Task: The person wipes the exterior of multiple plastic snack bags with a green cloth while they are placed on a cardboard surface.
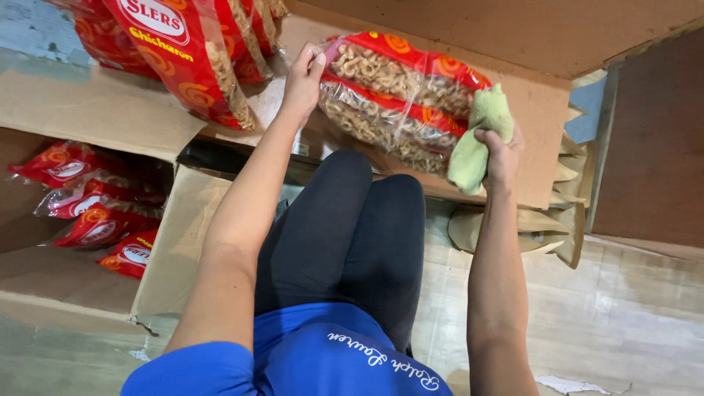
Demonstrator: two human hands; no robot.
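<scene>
A red-and-clear snack bag (396, 103) was pinched at its 9 o'clock corner by the left hand (304, 77), over a cardboard box (539, 110). At 3 o'clock, a green cloth (475, 139) was gripped in the closed right hand (502, 154).

The snack bags (396, 103) were red and clear with orange swirls; the cloth (477, 139) looked pale green.
</scene>
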